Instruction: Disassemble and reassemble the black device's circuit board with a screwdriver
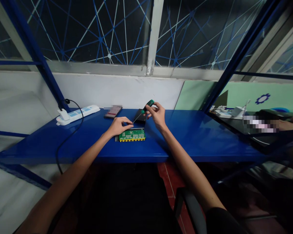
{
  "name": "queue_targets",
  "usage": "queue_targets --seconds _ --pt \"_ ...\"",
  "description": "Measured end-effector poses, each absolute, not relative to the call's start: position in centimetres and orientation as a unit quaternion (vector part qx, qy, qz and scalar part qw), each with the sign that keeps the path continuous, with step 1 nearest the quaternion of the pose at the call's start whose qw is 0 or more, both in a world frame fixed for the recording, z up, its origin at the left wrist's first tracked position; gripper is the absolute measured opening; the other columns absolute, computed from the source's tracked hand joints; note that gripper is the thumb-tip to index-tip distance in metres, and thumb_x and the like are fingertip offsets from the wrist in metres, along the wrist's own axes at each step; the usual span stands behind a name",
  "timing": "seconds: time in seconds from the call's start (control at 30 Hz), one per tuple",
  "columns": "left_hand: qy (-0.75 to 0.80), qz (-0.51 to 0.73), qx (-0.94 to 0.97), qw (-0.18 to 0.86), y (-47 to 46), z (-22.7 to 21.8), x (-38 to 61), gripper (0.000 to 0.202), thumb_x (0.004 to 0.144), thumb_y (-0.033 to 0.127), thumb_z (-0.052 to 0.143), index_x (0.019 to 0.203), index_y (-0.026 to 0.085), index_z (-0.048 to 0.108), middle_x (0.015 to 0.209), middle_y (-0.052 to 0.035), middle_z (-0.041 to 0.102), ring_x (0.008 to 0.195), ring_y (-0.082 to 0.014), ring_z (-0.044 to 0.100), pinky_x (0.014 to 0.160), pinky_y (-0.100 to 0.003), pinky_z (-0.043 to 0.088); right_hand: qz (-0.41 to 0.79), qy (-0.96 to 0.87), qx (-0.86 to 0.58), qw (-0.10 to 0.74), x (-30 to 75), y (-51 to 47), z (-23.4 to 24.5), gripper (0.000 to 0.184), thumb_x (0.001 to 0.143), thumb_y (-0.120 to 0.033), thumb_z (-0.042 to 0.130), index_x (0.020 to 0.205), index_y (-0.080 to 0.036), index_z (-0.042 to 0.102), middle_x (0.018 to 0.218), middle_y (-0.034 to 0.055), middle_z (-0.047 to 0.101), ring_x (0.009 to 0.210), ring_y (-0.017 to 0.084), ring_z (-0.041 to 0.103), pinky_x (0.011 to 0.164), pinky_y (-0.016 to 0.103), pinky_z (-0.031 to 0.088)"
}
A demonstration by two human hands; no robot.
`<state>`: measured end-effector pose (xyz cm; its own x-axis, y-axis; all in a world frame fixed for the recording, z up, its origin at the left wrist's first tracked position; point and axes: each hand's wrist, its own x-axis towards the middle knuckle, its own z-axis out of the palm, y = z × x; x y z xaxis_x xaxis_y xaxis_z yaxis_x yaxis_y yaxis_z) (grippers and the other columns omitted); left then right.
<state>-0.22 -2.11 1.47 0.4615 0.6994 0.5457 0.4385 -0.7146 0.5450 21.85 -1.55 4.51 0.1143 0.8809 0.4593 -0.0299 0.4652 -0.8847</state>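
Head view: green-and-black screwdriver

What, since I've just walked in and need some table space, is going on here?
Someone's right hand holds a screwdriver slanting down to the left hand, which is close to its tip. Both hands are near a green circuit board on the blue table. A phone lies beyond the left hand.

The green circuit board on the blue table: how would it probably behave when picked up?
The green circuit board looks flat and straight-edged, so it is probably stiff. The yellow connectors lining its near edge may make that side heavier. Its uncovered upper face suggests it could be fragile if squeezed.
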Motion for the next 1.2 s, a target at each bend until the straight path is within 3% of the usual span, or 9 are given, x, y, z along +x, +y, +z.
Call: queue_targets --seconds 0.43,1.2 --pt "0.339 0.396 0.839 0.153 -2.0 1.4 -0.3 0.019 0.081 0.036 0.067 0.080 0.019 0.076 0.086 -0.0064 0.074 0.075 -0.0178 0.066 0.062 -0.029 0.047 0.356 -0.564 -0.364 0.650 21.8 -1.9 4.8 0.051 0.066 -0.058 0.075 0.093 -0.022 0.049 0.067 0.0029 0.068 0.056 0.018 0.065 0.044 0.029 0.045" --pt "0.344 0.391 0.839 0.157 -1.4 1.2 -0.7 0.021 0.082 0.039 0.065 0.080 0.022 0.077 0.087 -0.0068 0.075 0.077 -0.0193 0.066 0.066 -0.031 0.048 0.370 -0.621 -0.336 0.604 22.3 -2.8 5.5 0.055 0.067 -0.060 0.075 0.104 -0.025 0.053 0.077 0.0025 0.070 0.064 0.020 0.068 0.051 0.031 0.050"
